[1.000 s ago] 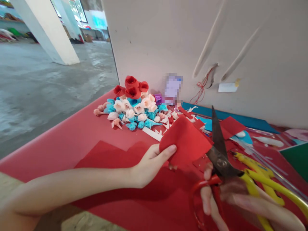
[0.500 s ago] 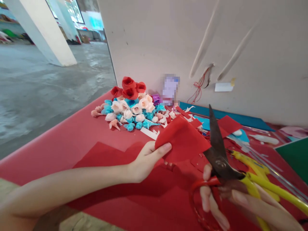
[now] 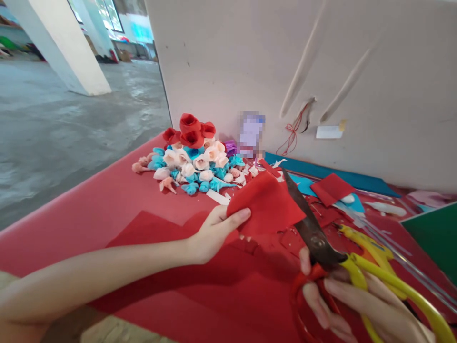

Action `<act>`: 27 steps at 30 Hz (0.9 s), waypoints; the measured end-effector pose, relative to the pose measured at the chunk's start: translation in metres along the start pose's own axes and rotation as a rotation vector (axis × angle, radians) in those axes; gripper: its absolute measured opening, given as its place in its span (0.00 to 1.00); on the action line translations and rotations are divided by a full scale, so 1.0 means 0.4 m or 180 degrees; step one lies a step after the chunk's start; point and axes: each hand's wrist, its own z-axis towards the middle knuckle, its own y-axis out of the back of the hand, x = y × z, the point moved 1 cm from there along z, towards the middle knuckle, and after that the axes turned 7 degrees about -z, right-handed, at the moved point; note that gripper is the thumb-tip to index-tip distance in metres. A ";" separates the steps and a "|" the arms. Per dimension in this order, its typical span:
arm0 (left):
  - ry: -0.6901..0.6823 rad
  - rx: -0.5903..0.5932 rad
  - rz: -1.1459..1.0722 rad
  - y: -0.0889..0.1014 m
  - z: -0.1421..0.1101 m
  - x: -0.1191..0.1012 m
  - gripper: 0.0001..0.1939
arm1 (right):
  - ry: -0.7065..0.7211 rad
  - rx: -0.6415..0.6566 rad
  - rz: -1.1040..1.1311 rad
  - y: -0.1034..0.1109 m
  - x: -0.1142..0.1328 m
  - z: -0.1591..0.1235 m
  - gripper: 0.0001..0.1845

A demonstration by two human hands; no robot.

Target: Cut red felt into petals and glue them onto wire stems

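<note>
My left hand (image 3: 213, 232) pinches a piece of red felt (image 3: 266, 205) by its left edge and holds it above the red table (image 3: 89, 209). My right hand (image 3: 360, 305) grips a pair of scissors (image 3: 314, 233) with one red and one yellow loop handle. The dark blades lie against the right edge of the felt. Small red scraps (image 3: 246, 240) lie beneath the felt.
A heap of small red, white, pink and blue fabric roses (image 3: 194, 157) sits by the white wall panel (image 3: 285, 71). Red felt sheets (image 3: 153, 228), a red square (image 3: 332, 188), blue sheets (image 3: 335, 171), a green sheet (image 3: 435, 233) and a yellow tool (image 3: 371, 243) lie around. The table's left edge drops to concrete floor.
The scissor blades have swung leftward and closed in on the right edge of the red felt. My left hand and the felt have shifted slightly left and up.
</note>
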 end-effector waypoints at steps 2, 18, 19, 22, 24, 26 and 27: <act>0.0119 0.0026 -0.0038 -0.001 -0.001 -0.003 0.16 | 0.0068 0.0261 0.0264 0.000 0.013 -0.001 0.16; 0.0245 0.0220 0.0223 0.003 -0.010 0.006 0.19 | 0.0320 0.0029 0.0407 -0.021 -0.017 0.029 0.18; 0.0217 0.0206 0.0229 0.005 -0.009 0.007 0.19 | 0.0289 0.0041 0.0388 -0.024 -0.016 0.030 0.18; 0.0193 0.0273 0.0239 0.006 -0.005 0.003 0.18 | 0.0226 0.0048 0.0326 -0.029 -0.011 0.029 0.18; 0.0216 0.0264 0.0215 0.005 -0.003 -0.004 0.18 | 0.0235 0.0049 0.0341 -0.027 -0.009 0.026 0.16; 0.0260 0.0237 0.0208 0.003 -0.004 -0.012 0.18 | 0.0222 0.0101 0.0402 -0.025 -0.007 0.022 0.14; 0.0274 0.0234 0.0207 0.002 -0.004 -0.015 0.18 | 0.0226 0.0150 0.0444 -0.024 -0.005 0.020 0.12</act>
